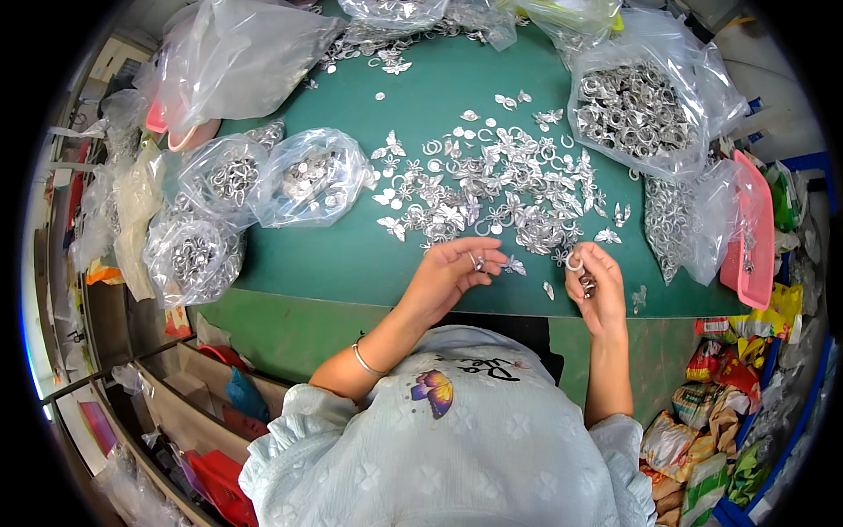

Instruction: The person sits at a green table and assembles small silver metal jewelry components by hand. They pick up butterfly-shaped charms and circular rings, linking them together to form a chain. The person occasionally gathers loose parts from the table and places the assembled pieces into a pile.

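Observation:
My left hand [452,274] is at the table's near edge, its fingers curled around a small silver metal piece [477,262]; the fingers hide much of its shape. To its right, my right hand [601,294] pinches a silver open-ring piece [574,263] between thumb and finger. More small silver pieces [587,283] are gathered in that palm. Just beyond both hands spreads a loose pile of silver metal pieces [518,198], among them leaf, butterfly and open-ring shapes. A single butterfly-shaped piece [514,265] lies beside my left fingertips.
The green tabletop [299,277] carries clear bags of silver parts: a large bag [637,119] at the far right and a round bag [316,180] at the left. A pink tray [753,233] stands at the right edge. Open drawers [193,386] are at the lower left.

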A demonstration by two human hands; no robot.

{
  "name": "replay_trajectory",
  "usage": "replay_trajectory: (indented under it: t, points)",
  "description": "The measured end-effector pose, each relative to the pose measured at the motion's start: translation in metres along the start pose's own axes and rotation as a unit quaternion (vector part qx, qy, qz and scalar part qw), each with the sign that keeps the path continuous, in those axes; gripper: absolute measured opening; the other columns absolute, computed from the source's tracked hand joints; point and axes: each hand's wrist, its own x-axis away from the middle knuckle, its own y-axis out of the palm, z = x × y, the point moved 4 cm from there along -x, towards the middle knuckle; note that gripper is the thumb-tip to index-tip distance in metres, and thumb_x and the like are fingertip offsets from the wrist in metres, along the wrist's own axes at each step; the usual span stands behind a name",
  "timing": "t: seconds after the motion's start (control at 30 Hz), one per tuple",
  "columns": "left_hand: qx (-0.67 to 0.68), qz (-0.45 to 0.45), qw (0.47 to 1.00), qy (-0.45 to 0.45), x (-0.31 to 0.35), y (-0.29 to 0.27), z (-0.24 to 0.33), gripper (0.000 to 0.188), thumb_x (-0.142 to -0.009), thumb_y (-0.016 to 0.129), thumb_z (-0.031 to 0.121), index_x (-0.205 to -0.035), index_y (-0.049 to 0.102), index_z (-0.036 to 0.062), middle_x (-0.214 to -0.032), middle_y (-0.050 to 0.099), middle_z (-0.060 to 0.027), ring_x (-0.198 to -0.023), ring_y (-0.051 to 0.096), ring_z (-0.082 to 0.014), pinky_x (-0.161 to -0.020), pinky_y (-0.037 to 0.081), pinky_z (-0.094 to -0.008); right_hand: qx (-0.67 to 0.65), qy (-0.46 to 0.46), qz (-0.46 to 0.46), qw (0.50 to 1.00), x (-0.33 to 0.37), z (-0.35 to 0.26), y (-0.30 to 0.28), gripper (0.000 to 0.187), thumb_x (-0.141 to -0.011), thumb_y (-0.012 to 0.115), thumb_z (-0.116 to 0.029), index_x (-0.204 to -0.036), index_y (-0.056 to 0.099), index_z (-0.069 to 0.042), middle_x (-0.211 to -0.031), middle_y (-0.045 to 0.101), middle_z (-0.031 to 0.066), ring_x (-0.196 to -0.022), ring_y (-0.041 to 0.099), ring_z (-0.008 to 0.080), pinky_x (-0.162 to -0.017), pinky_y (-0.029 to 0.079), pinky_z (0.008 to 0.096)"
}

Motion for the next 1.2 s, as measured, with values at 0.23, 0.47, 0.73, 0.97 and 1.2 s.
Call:
replay_trajectory:
  t: [0.23, 0.47, 0.73, 0.97, 1.2]
  points:
    - [0.201, -0.06, 0.974, -0.084, 0.007, -0.006, -0.013, 0.035, -0.084, 0.045, 0.005, -0.117, 0.045, -0.007, -0.105, 0.055, -0.0123, -0.093, 0.052, -0.0178, -0.08, 0.043, -0.0278, -0.297, 0.122, -0.126, 0.939, -0.007, 0.01, 0.013, 0.019, -0.087, 0.041, -0.018, -0.088, 0.049, -0.002, -0.084, 0.048, 0.0091, -0.06, 0.044, 0.0138, -0.037, 0.032, 0.0201]
    - [0.236, -0.07, 0.964, -0.104, 0.007, 0.002, -0.014, 0.039, -0.088, 0.044, 0.015, -0.119, 0.042, -0.0085, -0.113, 0.052, -0.0164, -0.104, 0.05, -0.0223, -0.091, 0.041, -0.0315, -0.316, 0.145, -0.142, 0.927, -0.017, 0.024, 0.02, 0.037, -0.088, 0.04, -0.022, -0.118, 0.045, 0.0, -0.11, 0.053, 0.0127, -0.098, 0.052, 0.0248, -0.081, 0.043, 0.0345]
    - [0.22, -0.069, 0.97, -0.079, 0.006, -0.002, -0.017, 0.044, -0.09, 0.042, 0.021, -0.121, 0.039, -0.0098, -0.122, 0.046, -0.0205, -0.114, 0.045, -0.0273, -0.099, 0.034, -0.0364, -0.328, 0.124, -0.086, 0.932, -0.01, 0.017, 0.056, 0.041, -0.089, 0.037, -0.019, -0.12, 0.04, 0.008, -0.124, 0.042, 0.0224, -0.121, 0.036, 0.0357, -0.102, 0.03, 0.0425]
    - [0.299, -0.117, 0.936, -0.146, 0.002, 0.025, -0.027, 0.045, -0.093, 0.035, 0.032, -0.122, 0.038, -0.0026, -0.118, 0.047, -0.0127, -0.113, 0.045, -0.0245, -0.1, 0.032, -0.04, -0.094, -0.083, -0.106, 0.986, -0.007, 0.021, 0.069, 0.034, -0.087, 0.04, -0.006, -0.119, 0.041, 0.007, -0.12, 0.045, 0.0221, -0.119, 0.039, 0.0375, -0.103, 0.029, 0.0443]
    - [0.293, -0.106, 0.943, -0.114, -0.006, 0.038, -0.024, 0.037, -0.093, 0.035, 0.032, -0.116, 0.044, 0.0052, -0.117, 0.049, -0.0115, -0.112, 0.045, -0.0259, -0.099, 0.032, -0.0418, 0.06, -0.166, -0.09, 0.98, 0.0, 0.015, 0.077, 0.034, -0.092, 0.036, -0.01, -0.122, 0.038, 0.004, -0.12, 0.046, 0.0207, -0.115, 0.044, 0.034, -0.1, 0.031, 0.0408]
